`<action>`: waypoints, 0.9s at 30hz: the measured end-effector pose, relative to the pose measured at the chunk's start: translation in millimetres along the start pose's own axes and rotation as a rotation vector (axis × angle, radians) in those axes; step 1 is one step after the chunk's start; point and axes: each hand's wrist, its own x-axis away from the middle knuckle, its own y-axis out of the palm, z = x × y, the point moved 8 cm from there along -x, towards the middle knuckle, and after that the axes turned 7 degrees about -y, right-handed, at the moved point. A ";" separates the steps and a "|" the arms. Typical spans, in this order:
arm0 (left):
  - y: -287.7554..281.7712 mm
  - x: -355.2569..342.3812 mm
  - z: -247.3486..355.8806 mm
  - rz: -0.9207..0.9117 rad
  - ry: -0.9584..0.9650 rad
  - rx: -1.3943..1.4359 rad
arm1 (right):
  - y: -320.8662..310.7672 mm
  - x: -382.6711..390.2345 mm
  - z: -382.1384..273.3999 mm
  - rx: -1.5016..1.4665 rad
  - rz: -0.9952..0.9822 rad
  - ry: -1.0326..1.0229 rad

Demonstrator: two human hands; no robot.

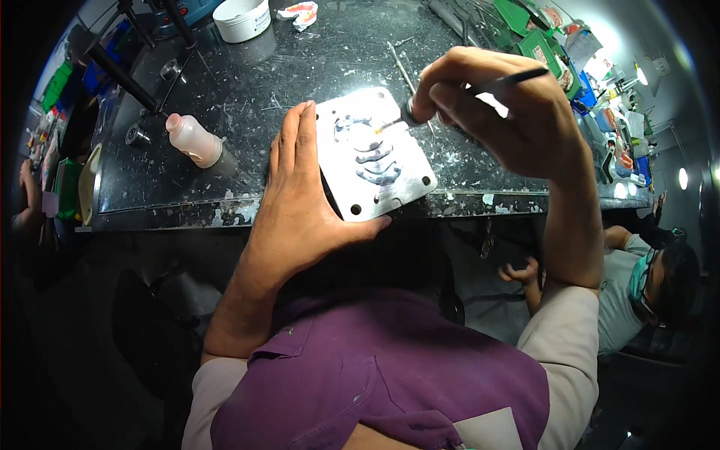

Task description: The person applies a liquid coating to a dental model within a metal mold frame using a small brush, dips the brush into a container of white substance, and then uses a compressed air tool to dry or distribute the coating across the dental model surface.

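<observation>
My left hand (300, 195) grips a square silver metal plate (401, 180) along its left side and lower corner, on the black workbench (225, 97). The plate has corner holes and dark curved recesses in its middle. Above its upper right, my right hand (502, 120) is closed round a slim tool with a black handle (529, 75); its tip reaches a small bright spot in the recesses, blurred by glare.
A pink squeeze bottle (196, 142) and metal cylinders (137, 135) stand left, near black posts (97, 52). A white tub (241, 21), pink-and-white piece (298, 13) and thin metal rod (403, 67) lie beyond. Green bins (538, 56) line the right. A co-worker (630, 292) is at right, another's arm (30, 191) far left.
</observation>
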 end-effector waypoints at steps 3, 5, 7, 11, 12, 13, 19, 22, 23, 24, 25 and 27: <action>0.9 -3.1 -0.2 -0.031 -0.002 0.007 | 9.1 7.2 11.1 0.010 -0.045 -0.025; -2.6 -3.8 -1.9 -0.050 -0.003 0.008 | 5.5 15.4 19.9 -0.068 -0.037 0.043; -4.5 -7.6 -4.5 -0.129 0.046 0.051 | -4.4 21.8 30.2 -0.214 0.049 0.181; -13.8 -7.5 -12.3 -0.242 0.014 0.201 | 6.6 44.0 48.3 -0.397 0.124 0.254; -15.7 -6.9 -19.5 -0.241 -0.013 0.246 | 2.5 47.9 50.8 -0.409 0.143 0.211; -18.2 -6.2 -22.9 -0.245 -0.018 0.244 | 8.3 51.2 53.9 -0.415 0.144 0.213; -25.9 2.1 -19.4 -0.089 -0.050 0.371 | 3.5 82.9 61.9 -0.509 0.400 0.208; -18.7 14.2 16.8 -0.016 -0.006 0.110 | 11.4 88.6 60.6 -0.508 0.387 0.191; -12.8 16.6 25.5 -0.021 0.012 0.025 | 10.7 90.2 58.4 -0.488 0.397 0.179; -5.1 18.0 30.5 -0.007 0.053 -0.050 | 12.4 91.7 56.3 -0.490 0.398 0.181; 3.2 18.5 30.0 -0.009 0.054 -0.051 | 12.6 92.9 51.8 -0.447 0.399 0.168; 6.5 19.5 28.4 0.115 0.049 -0.192 | 12.0 96.2 46.2 -0.406 0.402 0.153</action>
